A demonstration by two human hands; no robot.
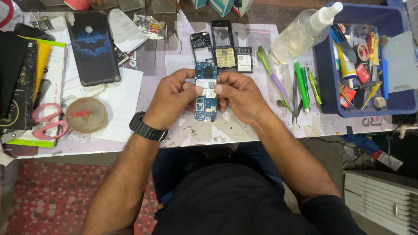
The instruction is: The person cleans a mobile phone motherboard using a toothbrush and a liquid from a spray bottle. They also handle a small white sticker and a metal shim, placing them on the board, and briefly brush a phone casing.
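A: Both hands up over the desk [130, 93], and between them a blue circuit board [206, 91], upright, component side to the camera.

B: The left hand [172, 99] has a narrow grip on its left edge, thumb pressed on the white label; the right hand [241, 96] pinches the opposite edge. Held by the edges, likely to keep fingers off the parts.

A: At twelve o'clock, the phone's black frames and keypad [225, 57] lie in a row, within easy reach.

B: At two o'clock, a clear spray bottle [300, 32] leans on a blue tray [324, 93] of tools. Pink scissors [48, 122] sit at nine.
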